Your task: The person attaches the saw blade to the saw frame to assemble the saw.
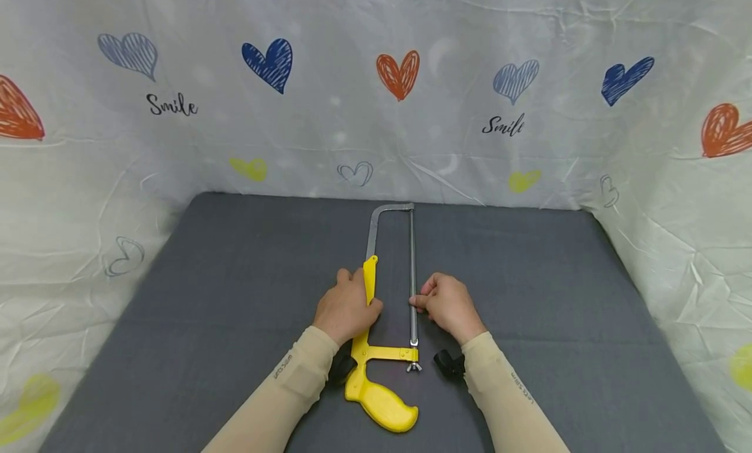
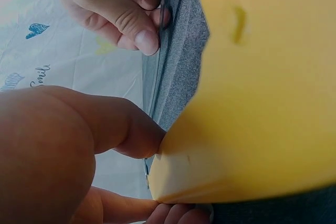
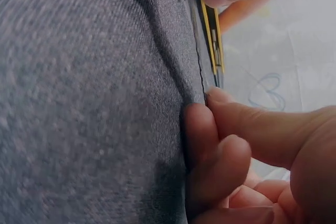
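Note:
A hacksaw with a yellow handle and a grey metal front bow lies on the dark cloth, its handle toward me. My left hand grips the yellow part of the frame, thumb on the inner side and fingers around the outer side. The thin blade runs along the right side of the saw. My right hand pinches this blade between thumb and fingers, below its middle. A wing nut sits at the near end of the blade. In the left wrist view, the yellow frame fills the right side.
The grey cloth-covered table spreads around the saw. A white curtain printed with hearts stands behind it and along both sides. Black wrist mounts show under the sleeves.

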The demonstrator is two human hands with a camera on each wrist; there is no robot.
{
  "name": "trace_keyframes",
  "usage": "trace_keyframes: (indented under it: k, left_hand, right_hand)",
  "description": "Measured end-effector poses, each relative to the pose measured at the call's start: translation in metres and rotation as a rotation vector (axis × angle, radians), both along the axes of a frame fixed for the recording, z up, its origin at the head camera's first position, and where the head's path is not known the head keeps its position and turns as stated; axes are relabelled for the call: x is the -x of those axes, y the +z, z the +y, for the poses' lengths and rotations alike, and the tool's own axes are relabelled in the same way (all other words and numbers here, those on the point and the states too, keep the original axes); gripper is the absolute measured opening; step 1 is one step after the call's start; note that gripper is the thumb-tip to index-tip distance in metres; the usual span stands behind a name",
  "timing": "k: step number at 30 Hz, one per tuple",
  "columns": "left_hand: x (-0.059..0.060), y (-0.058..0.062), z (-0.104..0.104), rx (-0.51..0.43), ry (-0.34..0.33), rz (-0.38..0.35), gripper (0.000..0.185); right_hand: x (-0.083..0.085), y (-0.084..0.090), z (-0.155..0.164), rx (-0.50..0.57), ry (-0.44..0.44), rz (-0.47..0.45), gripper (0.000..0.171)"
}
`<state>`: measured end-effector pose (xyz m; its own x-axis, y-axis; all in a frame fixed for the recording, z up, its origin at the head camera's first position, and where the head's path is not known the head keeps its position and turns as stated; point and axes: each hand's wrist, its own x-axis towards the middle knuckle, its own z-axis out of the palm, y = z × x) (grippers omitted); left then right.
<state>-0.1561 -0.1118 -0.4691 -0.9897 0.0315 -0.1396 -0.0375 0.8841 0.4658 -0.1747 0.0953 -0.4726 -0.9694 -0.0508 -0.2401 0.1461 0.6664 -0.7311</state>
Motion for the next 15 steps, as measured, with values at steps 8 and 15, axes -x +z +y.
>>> trace_keyframes:
  k: [8, 15]
  left_hand:
    - [0.0, 0.002, 0.0, 0.0, 0.001, 0.007, 0.069]
    - [0.0, 0.003, -0.001, 0.015, 0.007, 0.013, 0.069]
  right_hand:
    - [-0.005, 0.003, 0.001, -0.043, 0.045, 0.003, 0.024]
    - [-0.021, 0.002, 0.008, -0.06, 0.093, 0.013, 0.023]
